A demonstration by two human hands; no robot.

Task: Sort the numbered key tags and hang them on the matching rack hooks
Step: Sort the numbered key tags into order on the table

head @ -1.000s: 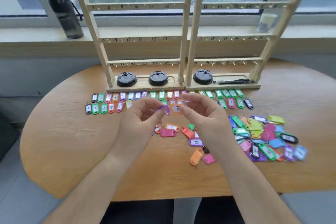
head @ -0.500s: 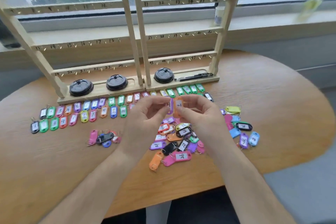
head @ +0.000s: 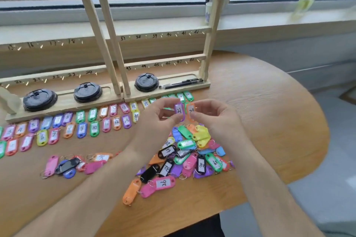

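Note:
My left hand [head: 157,119] pinches a purple key tag [head: 179,111] marked 21 and holds it upright above the table. Right beside it, my right hand [head: 215,119] pinches an orange key tag [head: 191,110]; its number is partly hidden by my fingers. Two rows of sorted tags [head: 81,121] lie in number order in front of the wooden rack [head: 161,34]. The rack's numbered bars with small hooks carry no tags that I can see. A mixed pile of tags [head: 185,154] lies below my hands, and a smaller cluster [head: 73,163] lies to the left.
Three stacks of black cup lids [head: 87,92] and two black pens [head: 181,83] sit on the rack's base. The round wooden table's edge [head: 308,163] curves off at right. A windowsill with a paper cup [head: 209,12] runs behind the rack.
The view has swung to the right and closer. My hands went from working the tags together to holding a purple and an orange one upright side by side.

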